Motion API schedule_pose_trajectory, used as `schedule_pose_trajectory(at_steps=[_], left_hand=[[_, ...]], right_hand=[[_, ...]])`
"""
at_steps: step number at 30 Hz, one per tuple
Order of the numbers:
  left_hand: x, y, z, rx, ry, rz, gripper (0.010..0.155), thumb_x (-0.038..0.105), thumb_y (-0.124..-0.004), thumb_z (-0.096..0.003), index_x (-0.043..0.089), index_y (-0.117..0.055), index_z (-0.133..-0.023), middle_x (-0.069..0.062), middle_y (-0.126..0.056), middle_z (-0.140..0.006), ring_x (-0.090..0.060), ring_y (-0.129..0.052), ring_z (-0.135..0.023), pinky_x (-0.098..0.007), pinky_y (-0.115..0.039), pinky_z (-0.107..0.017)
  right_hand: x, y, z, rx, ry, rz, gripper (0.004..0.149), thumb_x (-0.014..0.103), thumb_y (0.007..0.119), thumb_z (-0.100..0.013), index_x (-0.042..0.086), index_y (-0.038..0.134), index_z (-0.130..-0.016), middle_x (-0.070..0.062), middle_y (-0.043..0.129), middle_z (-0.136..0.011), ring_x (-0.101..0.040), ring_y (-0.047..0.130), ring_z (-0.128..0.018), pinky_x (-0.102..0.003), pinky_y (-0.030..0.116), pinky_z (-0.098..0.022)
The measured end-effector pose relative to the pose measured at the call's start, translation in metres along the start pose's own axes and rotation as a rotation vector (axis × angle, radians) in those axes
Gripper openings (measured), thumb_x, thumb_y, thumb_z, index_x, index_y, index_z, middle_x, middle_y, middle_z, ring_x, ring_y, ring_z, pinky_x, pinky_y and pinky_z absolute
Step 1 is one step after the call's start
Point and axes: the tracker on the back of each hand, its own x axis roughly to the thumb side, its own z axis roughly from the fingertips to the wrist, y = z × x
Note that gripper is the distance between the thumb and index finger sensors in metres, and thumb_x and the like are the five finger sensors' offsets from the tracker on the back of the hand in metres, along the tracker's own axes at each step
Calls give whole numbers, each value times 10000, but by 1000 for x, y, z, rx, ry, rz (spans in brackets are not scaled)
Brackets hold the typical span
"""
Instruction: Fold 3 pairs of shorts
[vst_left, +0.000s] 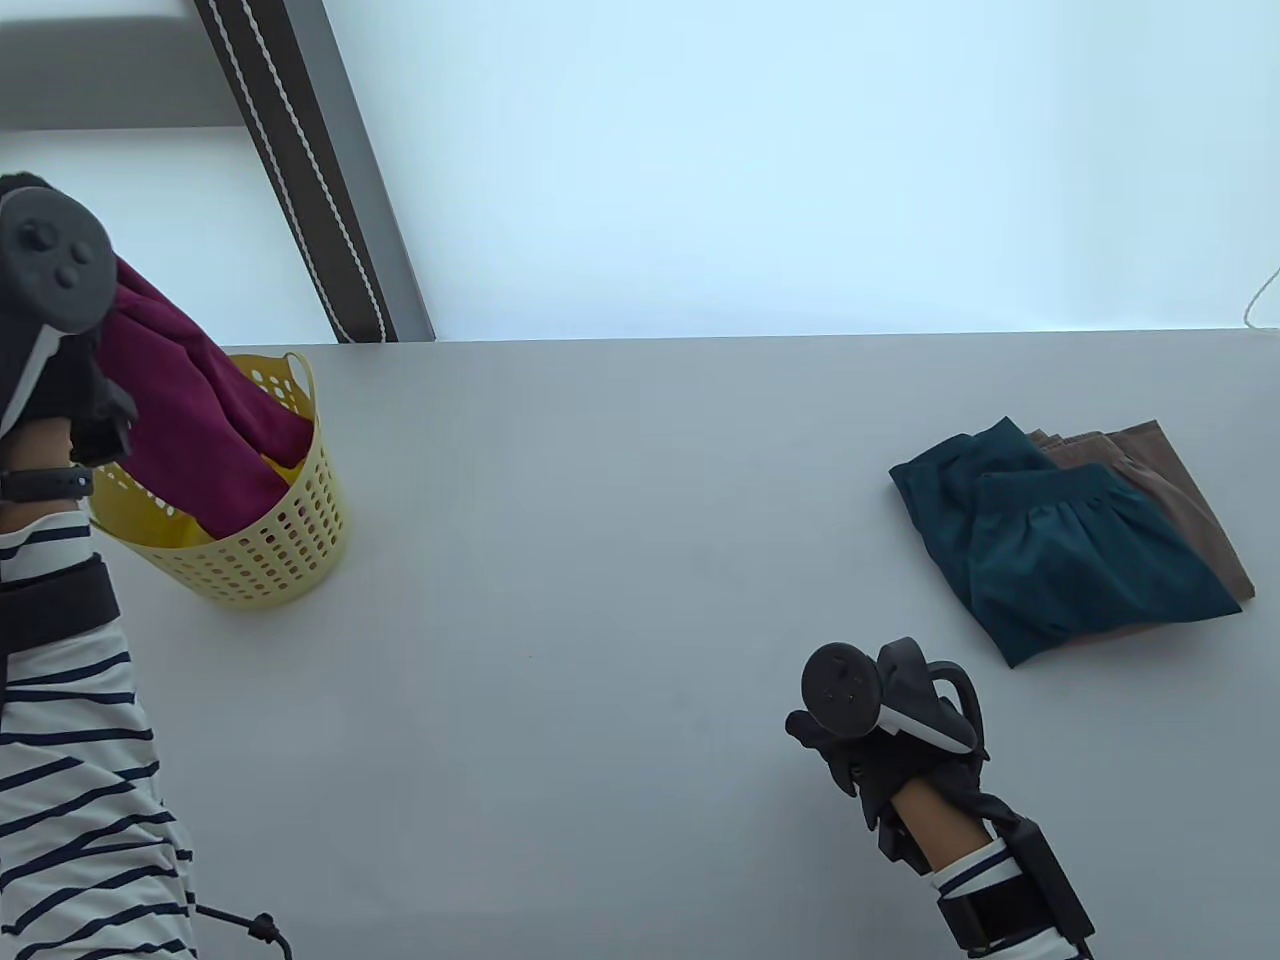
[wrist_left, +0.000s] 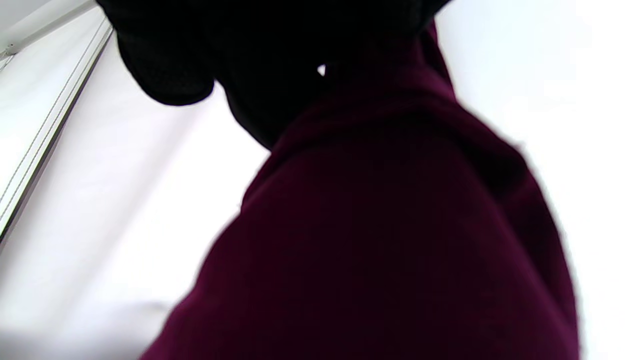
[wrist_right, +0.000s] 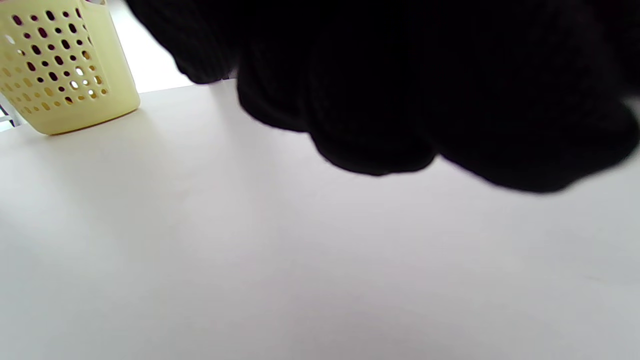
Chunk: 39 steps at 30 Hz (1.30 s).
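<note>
My left hand (vst_left: 85, 400) is raised above the yellow basket (vst_left: 290, 540) at the table's left and grips maroon shorts (vst_left: 190, 420), whose lower part still hangs into the basket. In the left wrist view the maroon shorts (wrist_left: 390, 240) fill the frame below my dark gloved fingers (wrist_left: 165, 60). Folded teal shorts (vst_left: 1060, 550) lie on top of folded brown shorts (vst_left: 1180, 490) at the right. My right hand (vst_left: 850, 750) hovers low over the table near the front, left of that pile, fingers loosely curled and holding nothing.
The grey table (vst_left: 600, 600) ends at a far edge in front of a bright window with a dark blind frame (vst_left: 320, 180). The basket (wrist_right: 65, 65) shows at the top left of the right wrist view.
</note>
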Motion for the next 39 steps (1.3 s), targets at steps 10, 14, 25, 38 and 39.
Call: schedule_pose_trajectory(at_steps=[10,14,25,38,39], left_hand=[[34,122,1,337,-51,310,278,332,-682,-499,285,-739,-768,41,-872,-504,-86,-1042,-566,-512,-850,-629],[67,84,12,217,-144,291,279,335,-682,-498,290,-740,-767,45,-874,-505,-84,-1044,-567,-510,-850,-631],[135,-42,133,48,-596,183,302,371,-675,-501,319,-709,-796,75,-883,-546,-75,-1047,-625,-497,-838,-650],[147,-47,221,-174,-1184,386,630,614,-668,-374,490,-445,-950,26,-747,-932,-206,-874,-962,-580,-652,-766],[156,-60,215,-201,-1172,338,641,624,-659,-371,484,-444,-958,19,-743,-942,-208,-877,-961,-580,-657,-761]], right_hand=[[-1,-5,3,-32,0,-1,383,424,660,-487,114,885,-491,-136,970,-362,-263,983,-153,-490,815,-202],[-1,-7,5,-48,-2,6,382,423,660,-487,115,886,-491,-136,971,-362,-262,984,-153,-488,817,-200],[0,-9,8,-55,-6,17,381,423,661,-486,116,886,-490,-134,972,-361,-260,986,-151,-487,818,-198],[-7,-6,5,-26,19,-18,385,422,660,-488,112,887,-495,-138,972,-367,-264,988,-156,-489,817,-201],[-8,-4,4,-21,22,-19,385,423,660,-488,112,887,-495,-139,973,-367,-264,988,-157,-489,817,-201]])
